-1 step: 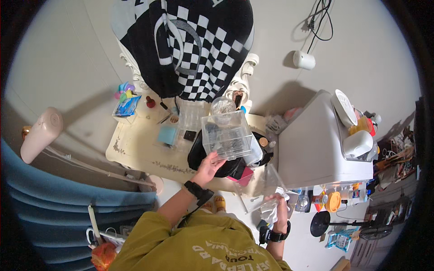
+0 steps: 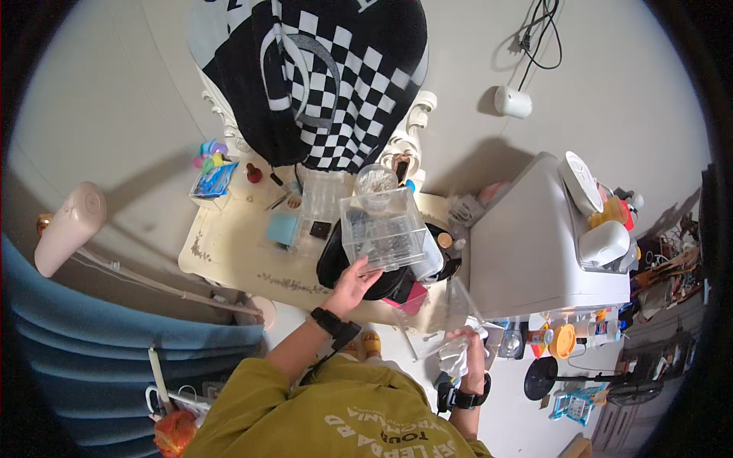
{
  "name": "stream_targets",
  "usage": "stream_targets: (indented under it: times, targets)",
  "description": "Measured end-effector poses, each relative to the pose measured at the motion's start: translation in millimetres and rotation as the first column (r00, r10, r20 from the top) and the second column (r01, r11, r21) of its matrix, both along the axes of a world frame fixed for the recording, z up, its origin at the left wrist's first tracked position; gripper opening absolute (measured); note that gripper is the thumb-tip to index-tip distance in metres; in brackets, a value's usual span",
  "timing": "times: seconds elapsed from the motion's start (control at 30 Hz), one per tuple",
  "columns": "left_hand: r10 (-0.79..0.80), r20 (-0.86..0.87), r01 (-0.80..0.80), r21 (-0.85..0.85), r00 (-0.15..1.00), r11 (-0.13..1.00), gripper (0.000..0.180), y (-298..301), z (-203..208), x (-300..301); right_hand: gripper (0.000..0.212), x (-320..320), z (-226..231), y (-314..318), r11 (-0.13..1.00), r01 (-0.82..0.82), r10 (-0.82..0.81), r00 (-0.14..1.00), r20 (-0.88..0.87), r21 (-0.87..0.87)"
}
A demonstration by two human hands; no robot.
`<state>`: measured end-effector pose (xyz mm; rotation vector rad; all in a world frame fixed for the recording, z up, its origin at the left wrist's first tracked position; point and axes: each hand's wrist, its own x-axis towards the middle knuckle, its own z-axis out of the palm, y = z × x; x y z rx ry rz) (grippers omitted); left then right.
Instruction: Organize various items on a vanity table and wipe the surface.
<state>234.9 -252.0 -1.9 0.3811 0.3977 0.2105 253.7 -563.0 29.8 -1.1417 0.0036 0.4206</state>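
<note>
Mid-frame, the left hand (image 2: 353,288) pinches a clear, boxy plastic case (image 2: 384,233); lower right, the right hand (image 2: 474,355) clutches crumpled white tissue (image 2: 454,357): wiping, I'd judge; next needs steady hold.

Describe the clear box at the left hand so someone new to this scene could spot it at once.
Start at the cream table below the checkered cloth, then the black bag on its right half. Over it, the left hand holds the clear box by its near edge. It is angular, unlike the round tub behind it, and held, unlike the clear container to its left.
</note>
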Motion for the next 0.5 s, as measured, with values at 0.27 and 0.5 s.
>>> stream_targets:
  times: [0.27,0.5]
  targets:
    - [-0.047,-0.307,0.193,0.465,0.951,0.864,0.042,8,-10,-7,0.03,12,44,44,0.965,-0.214,0.188,0.968,-0.167,-0.153]
    - [-0.045,-0.451,0.36,0.644,0.891,0.675,0.046,26,-31,-6,0.033,39,12,109,0.963,-0.269,0.266,0.937,-0.227,0.015]
